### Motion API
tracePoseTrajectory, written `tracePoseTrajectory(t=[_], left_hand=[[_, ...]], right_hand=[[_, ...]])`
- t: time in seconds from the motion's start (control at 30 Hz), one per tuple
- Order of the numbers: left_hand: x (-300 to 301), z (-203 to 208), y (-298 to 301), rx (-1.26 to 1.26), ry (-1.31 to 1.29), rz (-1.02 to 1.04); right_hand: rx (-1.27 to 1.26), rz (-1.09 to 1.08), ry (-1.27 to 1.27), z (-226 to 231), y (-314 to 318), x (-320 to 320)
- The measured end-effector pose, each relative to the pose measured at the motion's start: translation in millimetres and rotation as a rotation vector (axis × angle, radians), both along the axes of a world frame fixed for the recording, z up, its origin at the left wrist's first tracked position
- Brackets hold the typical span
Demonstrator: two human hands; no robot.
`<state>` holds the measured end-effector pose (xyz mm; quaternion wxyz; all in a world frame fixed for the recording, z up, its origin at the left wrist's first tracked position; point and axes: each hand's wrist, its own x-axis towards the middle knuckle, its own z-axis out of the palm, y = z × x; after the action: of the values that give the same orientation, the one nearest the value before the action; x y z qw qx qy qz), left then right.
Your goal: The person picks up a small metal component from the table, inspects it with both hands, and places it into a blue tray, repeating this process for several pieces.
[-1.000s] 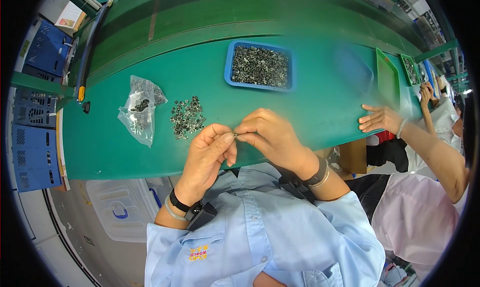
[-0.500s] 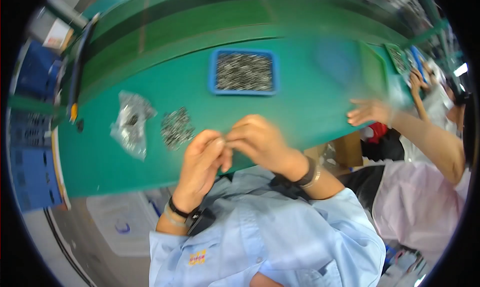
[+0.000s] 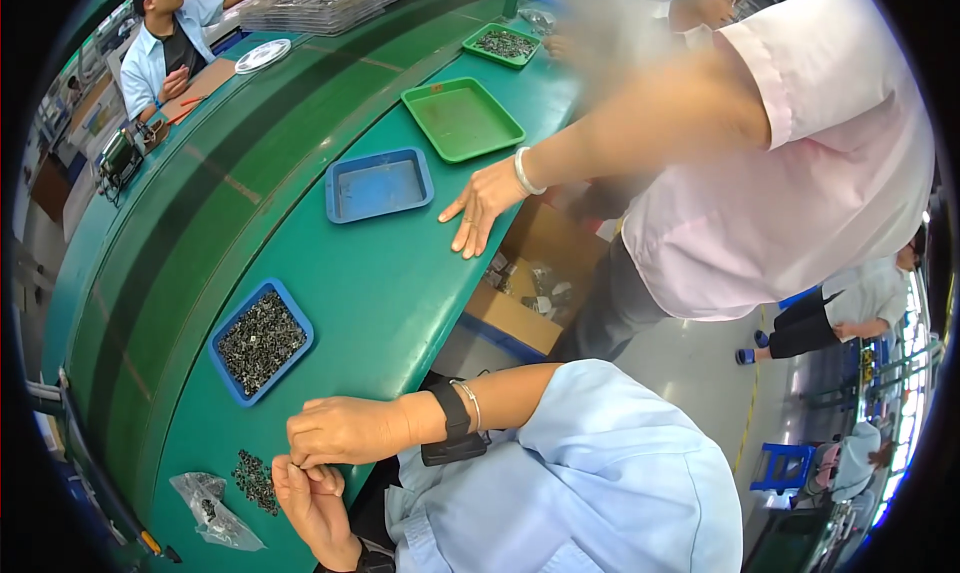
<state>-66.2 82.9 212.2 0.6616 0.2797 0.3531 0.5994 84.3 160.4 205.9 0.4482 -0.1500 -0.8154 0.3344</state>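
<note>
My right hand (image 3: pixel 350 431) is bent over at the wrist, its fingertips pinched together at the near edge of the green table (image 3: pixel 365 323). Just below, my left hand (image 3: pixel 312 508) meets it fingertip to fingertip. Whatever lies between the two pinches is too small to make out. Close by on the left is a loose pile of small dark metal parts (image 3: pixel 256 481). Next to the pile lies a clear plastic bag (image 3: pixel 215 513) with a few parts inside. Beyond my hands stands a blue tray (image 3: pixel 226 376) heaped with similar small parts.
A co-worker's hand (image 3: pixel 480 208) rests on the table to the right, near a second blue tray (image 3: pixel 380 185) and a green tray (image 3: pixel 465 123). Below the table edge is a cardboard box (image 3: pixel 515 318). Another person (image 3: pixel 185 33) sits across the green conveyor (image 3: pixel 225 178).
My view has swung to the right, bringing the co-worker and more trays into sight. My hands stay pinched together, fingertips touching.
</note>
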Motion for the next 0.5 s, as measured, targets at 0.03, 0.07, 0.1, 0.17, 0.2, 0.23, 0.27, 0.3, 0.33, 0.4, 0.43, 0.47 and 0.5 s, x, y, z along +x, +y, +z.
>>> tracePoseTrajectory(t=[0.03,0.07,0.1,0.17,0.2,0.23,0.27,0.3,0.33,0.4,0.43,0.47,0.5], left_hand=[[0,-1,0,0.000,0.004,-0.004],[0,-3,0,0.013,-0.034,-0.008],[1,-5,-1,0.025,-0.071,-0.012],[0,-7,0,0.036,-0.106,-0.014],[-1,-7,0,0.070,-0.129,-0.033],[-2,-7,-1,0.104,-0.150,-0.049],[-3,-7,-5,0.134,-0.170,-0.049],[-2,-6,-8,0.127,-0.161,-0.022],[0,-5,-7,0.120,-0.155,-0.037],[1,0,-10,0.088,-0.127,-0.015],[3,4,-8,0.027,-0.067,0.012],[5,10,-4,-0.038,-0.006,0.036],[3,8,-2,-0.045,0.045,0.036]], right_hand=[[-0.009,0.003,0.022,0,-1,0],[-0.020,0.008,0.043,0,-2,1],[-0.031,0.014,0.064,-1,-3,0],[-0.047,0.018,0.099,0,-6,-3],[-0.061,0.026,0.133,0,-8,-5],[-0.077,0.037,0.168,0,-9,-7],[-0.088,0.057,0.173,1,-11,-8],[-0.073,0.051,0.173,2,-11,-8],[-0.060,0.051,0.176,4,-11,-6],[0.060,0.036,0.142,2,-9,-5],[0.167,0.013,0.115,-2,-3,-1],[0.220,-0.010,0.083,-3,1,1],[0.274,-0.032,0.053,-3,4,4]])
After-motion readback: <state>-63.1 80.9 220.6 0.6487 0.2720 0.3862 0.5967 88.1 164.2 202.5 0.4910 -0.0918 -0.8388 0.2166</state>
